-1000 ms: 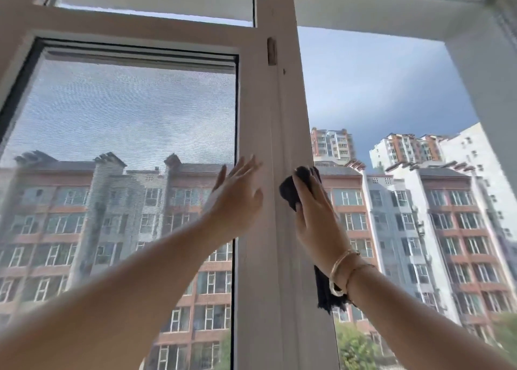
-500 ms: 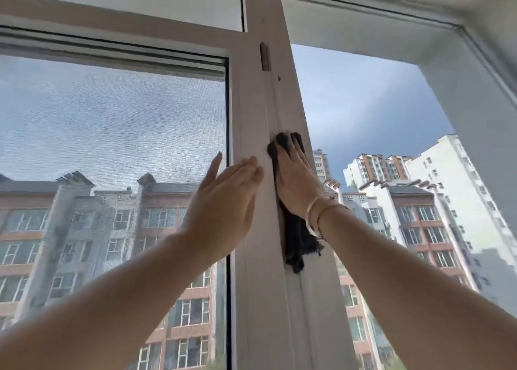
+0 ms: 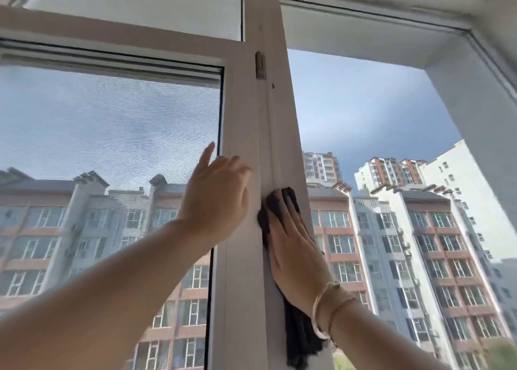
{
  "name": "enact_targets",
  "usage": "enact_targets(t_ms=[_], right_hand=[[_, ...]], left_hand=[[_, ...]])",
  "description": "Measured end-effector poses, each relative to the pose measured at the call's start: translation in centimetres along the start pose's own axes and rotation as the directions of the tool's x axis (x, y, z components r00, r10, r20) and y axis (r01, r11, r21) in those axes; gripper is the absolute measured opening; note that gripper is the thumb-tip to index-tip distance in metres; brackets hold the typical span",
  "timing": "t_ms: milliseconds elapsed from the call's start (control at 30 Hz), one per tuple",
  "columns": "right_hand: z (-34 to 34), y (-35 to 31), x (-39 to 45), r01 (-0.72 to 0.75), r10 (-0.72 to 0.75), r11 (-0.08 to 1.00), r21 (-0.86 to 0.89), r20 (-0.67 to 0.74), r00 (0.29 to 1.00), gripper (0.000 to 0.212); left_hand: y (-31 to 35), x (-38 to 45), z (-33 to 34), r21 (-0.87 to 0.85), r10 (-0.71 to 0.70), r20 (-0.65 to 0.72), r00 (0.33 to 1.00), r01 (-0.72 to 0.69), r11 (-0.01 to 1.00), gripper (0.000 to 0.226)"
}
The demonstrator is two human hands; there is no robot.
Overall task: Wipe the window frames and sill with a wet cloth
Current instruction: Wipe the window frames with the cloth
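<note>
My right hand [image 3: 296, 255] presses a dark cloth [image 3: 300, 339], limp and probably light, flat-fingered against the white frame post [image 3: 246, 285], its tail dangling, so I judge palm pressure holds it best, while my left hand [image 3: 216, 199] rests open alongside.

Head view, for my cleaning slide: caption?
Right hand presses dark cloth against white window post; left hand steadies.

One head view, tilted upward, close in on the white frame post [image 3: 251, 151] right where both hands work.
</note>
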State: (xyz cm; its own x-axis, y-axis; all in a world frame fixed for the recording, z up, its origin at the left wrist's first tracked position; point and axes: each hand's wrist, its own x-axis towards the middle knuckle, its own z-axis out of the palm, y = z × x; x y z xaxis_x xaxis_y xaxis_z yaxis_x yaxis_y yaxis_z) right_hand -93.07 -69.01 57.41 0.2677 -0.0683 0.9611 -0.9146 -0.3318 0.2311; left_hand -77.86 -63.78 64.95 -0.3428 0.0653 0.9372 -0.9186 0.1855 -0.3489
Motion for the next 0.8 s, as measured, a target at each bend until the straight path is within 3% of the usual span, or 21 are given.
enact_targets(t_ms=[167, 433, 533, 633, 800], right_hand=[[-0.9, 1.3, 6.0, -0.017, 0.017, 0.999, 0.036, -0.001, 1.0, 0.055], [-1.2, 5.1, 18.5, -0.005, 0.008, 0.996, -0.084, 0.037, 0.999, 0.057], [-0.4, 5.3, 18.8, 0.02, -0.025, 0.995, -0.099, -0.047, 0.999, 0.056], [0.0, 5.5, 18.8, 0.034, -0.04, 0.997, -0.065, -0.091, 0.995, 0.055], [-3.3, 6.6, 27.4, -0.068, 0.069, 0.996, -0.061, 0.013, 0.998, 0.056]], left_hand=[[0.4, 1.6, 0.5, 0.019, -0.039, -0.041, 0.998, 0.039, 0.999, 0.048], [-2.8, 5.7, 1.3, 0.104, 0.005, 0.007, 1.0, -0.006, 0.995, 0.051], [-3.6, 6.8, 1.9, 0.13, -0.016, 0.01, 1.0, 0.015, 0.991, 0.049], [-3.6, 8.1, 3.0, 0.14, -0.01, -0.06, 0.998, 0.018, 0.99, 0.047], [-3.8, 13.0, 3.9, 0.052, -0.057, -0.157, 0.986, 0.066, 0.996, 0.044]])
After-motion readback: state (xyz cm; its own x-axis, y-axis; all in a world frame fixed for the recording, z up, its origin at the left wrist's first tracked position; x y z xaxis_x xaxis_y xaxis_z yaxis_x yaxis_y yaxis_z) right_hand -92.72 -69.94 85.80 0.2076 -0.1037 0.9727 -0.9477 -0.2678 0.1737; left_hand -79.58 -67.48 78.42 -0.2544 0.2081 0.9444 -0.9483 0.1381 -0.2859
